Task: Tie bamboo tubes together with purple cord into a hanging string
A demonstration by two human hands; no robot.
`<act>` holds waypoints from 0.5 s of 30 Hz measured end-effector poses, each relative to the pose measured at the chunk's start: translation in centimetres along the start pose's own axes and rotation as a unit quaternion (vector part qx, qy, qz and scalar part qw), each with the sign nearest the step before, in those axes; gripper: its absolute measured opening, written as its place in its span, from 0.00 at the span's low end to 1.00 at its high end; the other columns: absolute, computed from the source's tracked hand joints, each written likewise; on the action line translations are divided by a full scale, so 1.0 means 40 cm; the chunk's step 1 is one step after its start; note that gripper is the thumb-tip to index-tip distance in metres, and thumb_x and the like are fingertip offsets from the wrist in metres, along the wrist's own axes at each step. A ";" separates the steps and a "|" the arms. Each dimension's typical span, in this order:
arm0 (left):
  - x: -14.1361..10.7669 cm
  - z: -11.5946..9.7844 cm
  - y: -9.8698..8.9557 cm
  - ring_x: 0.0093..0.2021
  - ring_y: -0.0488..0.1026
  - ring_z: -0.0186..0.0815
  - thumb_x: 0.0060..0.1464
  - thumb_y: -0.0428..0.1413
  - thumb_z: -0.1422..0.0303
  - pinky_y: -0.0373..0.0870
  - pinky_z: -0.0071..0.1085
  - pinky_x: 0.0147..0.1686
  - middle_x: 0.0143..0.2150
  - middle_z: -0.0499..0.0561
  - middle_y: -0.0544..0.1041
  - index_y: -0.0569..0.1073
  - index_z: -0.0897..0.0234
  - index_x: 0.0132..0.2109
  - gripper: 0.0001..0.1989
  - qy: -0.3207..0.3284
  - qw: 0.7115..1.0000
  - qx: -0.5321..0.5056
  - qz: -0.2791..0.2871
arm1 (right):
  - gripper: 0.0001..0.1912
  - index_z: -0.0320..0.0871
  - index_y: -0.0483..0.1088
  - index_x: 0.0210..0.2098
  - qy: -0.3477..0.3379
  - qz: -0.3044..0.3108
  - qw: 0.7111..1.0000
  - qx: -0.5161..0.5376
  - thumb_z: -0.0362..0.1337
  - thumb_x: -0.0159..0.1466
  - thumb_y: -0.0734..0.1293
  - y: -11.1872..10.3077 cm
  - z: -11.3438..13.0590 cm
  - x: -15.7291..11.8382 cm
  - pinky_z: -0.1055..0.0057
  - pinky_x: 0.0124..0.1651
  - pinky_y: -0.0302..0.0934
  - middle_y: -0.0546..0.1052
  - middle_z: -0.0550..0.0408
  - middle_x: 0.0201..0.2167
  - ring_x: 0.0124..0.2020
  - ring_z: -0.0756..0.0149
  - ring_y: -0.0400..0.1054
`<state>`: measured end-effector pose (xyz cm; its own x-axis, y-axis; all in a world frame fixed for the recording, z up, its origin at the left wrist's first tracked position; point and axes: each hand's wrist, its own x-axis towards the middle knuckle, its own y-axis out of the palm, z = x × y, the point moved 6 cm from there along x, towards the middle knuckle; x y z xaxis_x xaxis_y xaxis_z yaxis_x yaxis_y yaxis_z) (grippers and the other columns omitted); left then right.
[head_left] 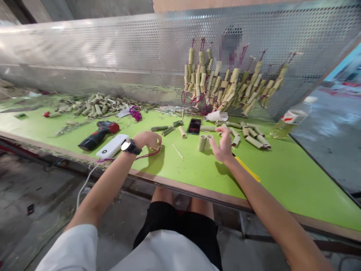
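Observation:
My left hand [148, 140], with a watch on its wrist, is closed on a purple cord [146, 155] over the green table [191, 180]. A small pale piece shows at its fingertips; I cannot make out what it is. Thumb and forefinger apart, my right hand [222, 146] reaches beside two short bamboo tubes [202, 143] standing upright. The thumb is close to the right tube; whether it touches, I cannot tell. A thin pale stick [177, 151] lies between the hands. Partly behind my right wrist is a yellow-handled tool [246, 168].
A cordless drill [99, 134] and a white power bank [113, 146] with a cable lie left. Bamboo pieces [98, 107] are heaped behind them. Strung bamboo bundles [225, 84] hang on the perforated metal panel [126, 56]. A bottle of yellowish liquid [290, 119] stands at the right edge.

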<state>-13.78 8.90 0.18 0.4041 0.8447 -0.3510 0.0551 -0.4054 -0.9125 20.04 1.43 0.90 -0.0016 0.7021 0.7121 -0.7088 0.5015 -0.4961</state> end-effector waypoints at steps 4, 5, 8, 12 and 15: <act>-0.013 0.001 0.021 0.36 0.75 0.37 0.49 0.60 0.55 0.65 0.27 0.35 0.44 0.53 0.85 0.81 0.60 0.49 0.22 -0.023 0.998 0.040 0.045 | 0.16 0.45 0.65 0.51 -0.017 -0.035 0.997 -0.065 0.43 0.65 0.62 -0.020 0.039 0.001 0.35 0.65 0.52 0.71 0.38 0.51 0.58 0.40 0.64; -0.018 -0.011 0.014 0.37 0.75 0.38 0.49 0.59 0.55 0.65 0.26 0.35 0.45 0.53 0.84 0.81 0.60 0.49 0.22 -0.013 0.998 0.036 0.043 | 0.14 0.46 0.67 0.49 -0.016 -0.013 0.997 -0.069 0.43 0.65 0.62 -0.013 0.050 0.000 0.34 0.64 0.53 0.72 0.39 0.50 0.58 0.39 0.65; -0.039 -0.071 -0.016 0.41 0.77 0.40 0.52 0.58 0.55 0.65 0.26 0.36 0.50 0.55 0.84 0.81 0.60 0.51 0.23 0.046 0.998 0.012 0.047 | 0.09 0.50 0.73 0.42 -0.005 0.112 0.993 -0.032 0.43 0.66 0.62 0.032 0.086 -0.015 0.38 0.58 0.61 0.75 0.43 0.41 0.51 0.41 0.69; -0.072 -0.172 -0.068 0.46 0.78 0.42 0.52 0.61 0.56 0.66 0.27 0.39 0.52 0.53 0.84 0.82 0.57 0.54 0.23 0.099 0.994 -0.007 0.046 | 0.14 0.50 0.76 0.42 0.039 0.198 0.978 0.058 0.47 0.69 0.62 0.066 0.133 -0.048 0.51 0.41 0.69 0.78 0.46 0.35 0.35 0.52 0.71; -0.089 -0.252 -0.116 0.47 0.78 0.43 0.50 0.64 0.55 0.67 0.28 0.43 0.53 0.51 0.83 0.81 0.54 0.57 0.26 0.125 0.992 -0.015 0.010 | 0.21 0.50 0.74 0.55 0.113 0.204 0.957 0.174 0.52 0.69 0.64 0.069 0.148 -0.066 0.58 0.32 0.70 0.80 0.46 0.47 0.31 0.59 0.70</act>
<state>-6.27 4.25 7.78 0.6184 0.7254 -0.3023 0.0702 -0.4341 -0.8981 13.89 -2.02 0.59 -0.2028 0.9147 0.3496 -0.8739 -0.0079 -0.4861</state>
